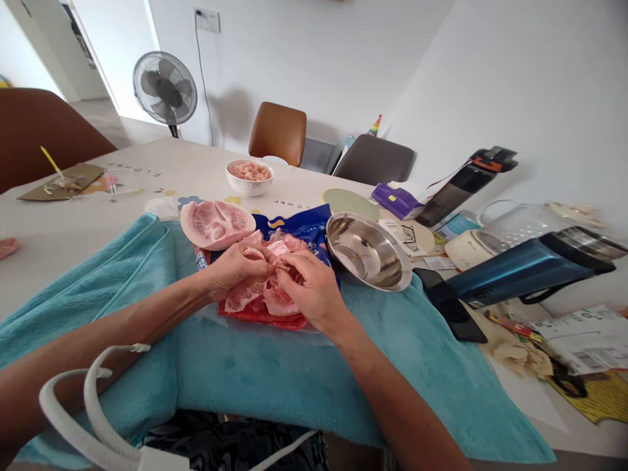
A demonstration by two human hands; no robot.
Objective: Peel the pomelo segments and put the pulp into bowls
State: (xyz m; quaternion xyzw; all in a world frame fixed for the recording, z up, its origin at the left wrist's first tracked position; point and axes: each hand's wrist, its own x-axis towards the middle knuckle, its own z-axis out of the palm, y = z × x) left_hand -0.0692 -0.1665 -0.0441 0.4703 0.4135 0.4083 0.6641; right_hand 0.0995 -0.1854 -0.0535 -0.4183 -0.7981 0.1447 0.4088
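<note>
The single view looks out from the person's head, facing forward and down — near the hands [314,288], which sit close to the middle of the frame — and takes in the surface [201,171] stretching away toward the fan [165,88] and white wall [304,52].

Looks like a dining area in a home.
Furnished with a white table [196,171] printed with coloured flowers, a brown smooth-backed chair [279,133] and a dark grey rounded chair [375,159]; holds a round grey pedestal fan [165,88], a turquoise plush towel [294,366] and a metallic blue cylindrical bottle [520,268].
</note>
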